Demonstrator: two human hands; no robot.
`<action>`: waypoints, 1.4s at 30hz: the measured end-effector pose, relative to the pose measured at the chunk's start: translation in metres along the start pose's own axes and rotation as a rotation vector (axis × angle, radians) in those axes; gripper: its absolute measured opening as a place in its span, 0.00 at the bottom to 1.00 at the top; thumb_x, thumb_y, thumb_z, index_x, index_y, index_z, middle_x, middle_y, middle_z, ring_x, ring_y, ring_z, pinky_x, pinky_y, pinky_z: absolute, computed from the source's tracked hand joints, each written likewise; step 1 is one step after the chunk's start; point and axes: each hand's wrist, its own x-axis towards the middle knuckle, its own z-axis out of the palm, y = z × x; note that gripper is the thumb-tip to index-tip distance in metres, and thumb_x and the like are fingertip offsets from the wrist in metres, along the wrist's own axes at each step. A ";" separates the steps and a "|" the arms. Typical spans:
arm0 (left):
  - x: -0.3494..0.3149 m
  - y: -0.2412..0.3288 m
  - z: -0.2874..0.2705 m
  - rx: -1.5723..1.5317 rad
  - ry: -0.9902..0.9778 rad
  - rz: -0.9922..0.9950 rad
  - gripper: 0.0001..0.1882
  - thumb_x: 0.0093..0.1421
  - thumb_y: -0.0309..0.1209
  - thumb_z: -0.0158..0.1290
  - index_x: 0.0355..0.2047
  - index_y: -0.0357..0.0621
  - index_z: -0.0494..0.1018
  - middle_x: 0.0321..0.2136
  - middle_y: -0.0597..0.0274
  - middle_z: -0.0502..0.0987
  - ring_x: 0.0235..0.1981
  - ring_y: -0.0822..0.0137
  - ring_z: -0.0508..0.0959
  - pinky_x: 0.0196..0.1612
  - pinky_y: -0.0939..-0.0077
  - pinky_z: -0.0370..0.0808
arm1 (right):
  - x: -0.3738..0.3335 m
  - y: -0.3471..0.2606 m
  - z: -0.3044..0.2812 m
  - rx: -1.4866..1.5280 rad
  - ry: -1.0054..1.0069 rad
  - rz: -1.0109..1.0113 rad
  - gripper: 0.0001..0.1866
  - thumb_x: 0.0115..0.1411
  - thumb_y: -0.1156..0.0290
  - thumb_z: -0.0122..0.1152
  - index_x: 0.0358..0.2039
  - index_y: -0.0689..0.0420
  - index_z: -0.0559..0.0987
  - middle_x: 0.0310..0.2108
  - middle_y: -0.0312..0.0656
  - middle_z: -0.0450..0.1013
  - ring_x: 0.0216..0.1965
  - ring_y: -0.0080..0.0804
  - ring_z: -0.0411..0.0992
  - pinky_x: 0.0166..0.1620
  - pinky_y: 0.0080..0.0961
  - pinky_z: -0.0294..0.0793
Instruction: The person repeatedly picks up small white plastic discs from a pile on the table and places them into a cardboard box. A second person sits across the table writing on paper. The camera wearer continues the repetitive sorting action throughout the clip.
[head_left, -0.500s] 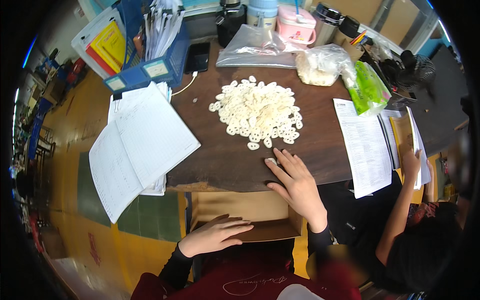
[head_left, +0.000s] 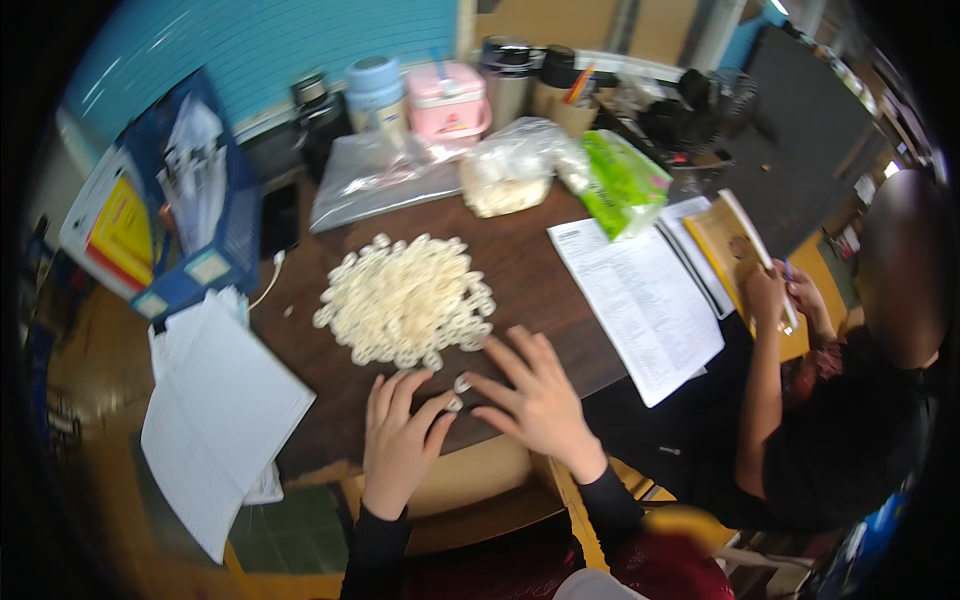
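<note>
A loose pile of small, flat, cream oval pieces with holes (head_left: 405, 300) lies on the dark brown table (head_left: 540, 255). Just in front of the pile, my left hand (head_left: 402, 430) rests over the table edge with its fingers stretched out, its index finger by a single oval piece (head_left: 454, 404). To the right, my right hand (head_left: 540, 395) is spread low over the table. One of its fingertips is at another oval piece (head_left: 461, 383), apart from the pile. Neither hand has its fingers closed around anything.
An open drawer (head_left: 490, 485) juts out below my hands. Left are an open notebook (head_left: 230, 400) and a blue file holder (head_left: 225, 245). Behind the pile are plastic bags (head_left: 505, 180) and bottles. At right, printed sheets (head_left: 640, 300) and another person (head_left: 840, 400) holding a book.
My left hand has come up from the drawer onto the table beside my right hand. Two oval pieces now lie between them. The view has swung to the right.
</note>
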 end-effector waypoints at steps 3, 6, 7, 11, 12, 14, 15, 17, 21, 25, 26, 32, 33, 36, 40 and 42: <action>-0.004 -0.002 0.006 -0.100 -0.118 -0.067 0.15 0.62 0.31 0.63 0.49 0.47 0.82 0.58 0.59 0.75 0.62 0.50 0.71 0.69 0.44 0.63 | 0.001 0.001 0.000 0.053 0.018 -0.003 0.21 0.61 0.55 0.71 0.53 0.44 0.86 0.65 0.42 0.73 0.63 0.47 0.72 0.66 0.46 0.71; -0.008 0.000 0.006 -0.100 -0.117 -0.133 0.17 0.61 0.31 0.64 0.50 0.46 0.82 0.60 0.54 0.72 0.64 0.46 0.68 0.71 0.41 0.60 | -0.001 -0.001 0.002 0.086 0.028 0.033 0.20 0.63 0.55 0.69 0.53 0.45 0.86 0.63 0.40 0.74 0.61 0.43 0.74 0.64 0.39 0.74; -0.010 0.003 0.007 -0.043 -0.063 -0.155 0.17 0.61 0.31 0.64 0.51 0.47 0.82 0.60 0.53 0.70 0.64 0.44 0.66 0.71 0.40 0.59 | 0.000 -0.002 0.004 0.100 0.039 0.047 0.19 0.63 0.54 0.69 0.53 0.45 0.86 0.63 0.40 0.74 0.61 0.42 0.74 0.63 0.39 0.74; -0.015 0.008 0.009 0.082 -0.047 -0.148 0.15 0.59 0.32 0.66 0.48 0.52 0.84 0.55 0.52 0.66 0.63 0.43 0.62 0.71 0.37 0.56 | -0.006 0.002 0.003 0.125 0.041 0.023 0.21 0.64 0.55 0.68 0.56 0.45 0.83 0.63 0.39 0.75 0.61 0.41 0.74 0.62 0.37 0.74; -0.017 0.007 0.009 0.112 -0.056 -0.123 0.14 0.59 0.32 0.66 0.47 0.53 0.85 0.54 0.52 0.66 0.62 0.43 0.63 0.71 0.36 0.55 | -0.006 0.003 0.006 0.117 0.054 0.007 0.21 0.64 0.55 0.68 0.57 0.44 0.82 0.63 0.39 0.74 0.61 0.40 0.74 0.62 0.37 0.75; -0.022 0.004 0.009 0.117 -0.044 -0.144 0.12 0.59 0.31 0.66 0.44 0.55 0.86 0.53 0.53 0.67 0.61 0.45 0.64 0.69 0.40 0.58 | -0.010 0.001 0.008 0.156 0.032 0.022 0.23 0.64 0.55 0.67 0.58 0.44 0.80 0.64 0.40 0.73 0.61 0.40 0.74 0.63 0.36 0.74; -0.022 0.001 0.010 0.094 -0.041 -0.161 0.11 0.60 0.33 0.66 0.44 0.56 0.86 0.51 0.54 0.68 0.60 0.45 0.64 0.69 0.39 0.59 | -0.010 0.001 0.010 0.157 0.031 0.027 0.22 0.65 0.55 0.67 0.58 0.44 0.80 0.64 0.40 0.73 0.61 0.40 0.74 0.63 0.36 0.74; -0.021 -0.005 0.012 0.090 0.012 -0.061 0.13 0.58 0.25 0.65 0.43 0.52 0.86 0.51 0.53 0.70 0.57 0.46 0.66 0.61 0.49 0.64 | -0.011 0.000 0.013 0.168 0.055 0.049 0.23 0.65 0.54 0.67 0.58 0.46 0.80 0.65 0.41 0.72 0.61 0.40 0.74 0.64 0.36 0.73; -0.018 -0.010 0.023 0.094 0.083 -0.030 0.06 0.61 0.25 0.63 0.39 0.44 0.85 0.44 0.53 0.72 0.51 0.49 0.69 0.55 0.50 0.67 | -0.012 0.005 0.018 0.153 0.043 0.036 0.26 0.65 0.52 0.65 0.61 0.48 0.78 0.72 0.46 0.64 0.73 0.47 0.61 0.73 0.45 0.61; -0.020 -0.023 0.018 0.154 0.203 0.118 0.09 0.63 0.33 0.68 0.44 0.54 0.88 0.39 0.59 0.76 0.43 0.55 0.74 0.50 0.55 0.73 | -0.013 0.004 0.022 0.173 0.099 0.038 0.28 0.66 0.51 0.65 0.63 0.46 0.78 0.76 0.47 0.58 0.77 0.49 0.55 0.76 0.50 0.55; -0.022 -0.025 0.017 0.163 0.199 0.141 0.10 0.62 0.32 0.68 0.44 0.56 0.88 0.36 0.61 0.74 0.40 0.56 0.73 0.47 0.56 0.72 | -0.013 0.004 0.023 0.178 0.120 0.029 0.29 0.66 0.50 0.65 0.64 0.46 0.77 0.77 0.47 0.57 0.77 0.49 0.54 0.76 0.51 0.54; -0.037 -0.030 0.022 0.096 0.107 0.031 0.02 0.62 0.25 0.63 0.32 0.40 0.82 0.35 0.56 0.68 0.42 0.51 0.68 0.47 0.53 0.65 | -0.013 0.003 0.025 0.176 0.084 0.060 0.38 0.65 0.47 0.65 0.73 0.41 0.67 0.78 0.48 0.53 0.78 0.50 0.51 0.78 0.54 0.49; -0.038 -0.030 0.025 0.086 0.138 0.050 0.03 0.61 0.25 0.63 0.31 0.40 0.81 0.33 0.56 0.67 0.40 0.51 0.68 0.45 0.54 0.64 | -0.013 0.003 0.024 0.154 0.098 0.049 0.38 0.65 0.46 0.64 0.73 0.41 0.67 0.78 0.48 0.53 0.79 0.51 0.50 0.78 0.56 0.48; -0.038 -0.027 0.025 0.083 0.151 0.063 0.04 0.61 0.25 0.64 0.30 0.39 0.81 0.32 0.56 0.67 0.39 0.51 0.68 0.44 0.55 0.64 | -0.012 0.003 0.019 0.126 -0.045 0.066 0.35 0.67 0.44 0.61 0.73 0.37 0.69 0.78 0.45 0.54 0.79 0.50 0.50 0.77 0.56 0.50; -0.028 -0.019 0.019 0.081 0.150 0.077 0.04 0.60 0.26 0.65 0.30 0.40 0.81 0.32 0.56 0.67 0.38 0.52 0.68 0.44 0.54 0.64 | -0.008 0.002 0.016 0.134 0.019 0.098 0.32 0.67 0.42 0.61 0.67 0.41 0.76 0.78 0.45 0.55 0.79 0.49 0.50 0.77 0.56 0.48; -0.026 -0.013 0.012 0.068 0.119 0.098 0.09 0.58 0.31 0.67 0.40 0.53 0.87 0.35 0.59 0.71 0.43 0.50 0.70 0.53 0.50 0.69 | -0.005 0.004 0.017 0.133 -0.146 0.112 0.31 0.66 0.41 0.61 0.65 0.42 0.78 0.77 0.45 0.56 0.79 0.50 0.50 0.77 0.56 0.48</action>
